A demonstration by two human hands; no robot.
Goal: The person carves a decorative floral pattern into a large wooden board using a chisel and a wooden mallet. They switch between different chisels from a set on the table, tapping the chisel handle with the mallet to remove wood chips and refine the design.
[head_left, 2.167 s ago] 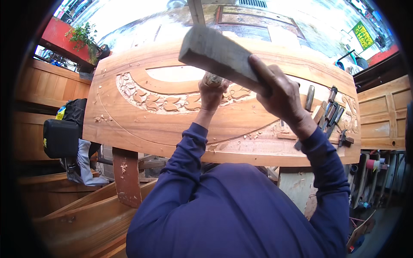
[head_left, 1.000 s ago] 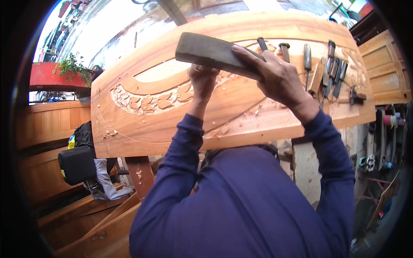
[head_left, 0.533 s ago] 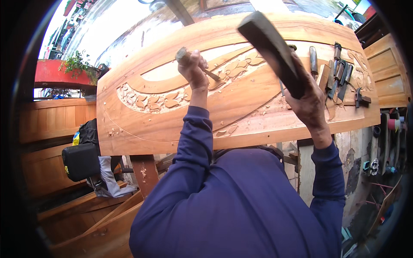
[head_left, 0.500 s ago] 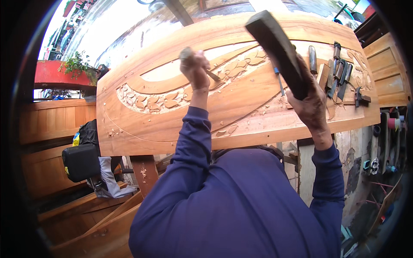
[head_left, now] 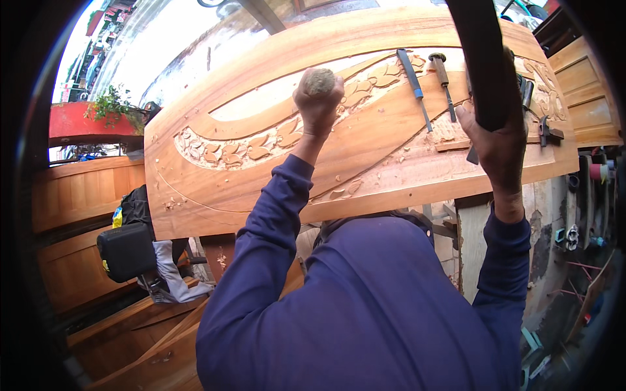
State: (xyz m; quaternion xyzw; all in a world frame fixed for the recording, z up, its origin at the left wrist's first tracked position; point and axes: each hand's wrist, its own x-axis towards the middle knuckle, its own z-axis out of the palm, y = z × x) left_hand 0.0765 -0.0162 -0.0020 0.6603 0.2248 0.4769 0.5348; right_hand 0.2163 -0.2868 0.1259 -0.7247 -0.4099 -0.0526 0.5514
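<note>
You seem mid-carving: your left hand [head_left: 317, 107] grips the chisel [head_left: 319, 82] over the leaf band [head_left: 257, 150] of the wooden panel [head_left: 381, 130], and your right hand [head_left: 501, 156] grips a raised wooden mallet [head_left: 481, 58], well apart. A blow next would call for a steady chisel; its edge is hidden, so I can't tell where it sits.

Green plant [head_left: 111, 108], perhaps red planter [head_left: 70, 121]

This is a woodworking workshop. Chisels [head_left: 411, 75] lie toward the right edge of a carved wooden panel [head_left: 365, 150], shavings [head_left: 173, 204] dot its near left corner, and panelled woodwork [head_left: 85, 192] stands beyond.
</note>
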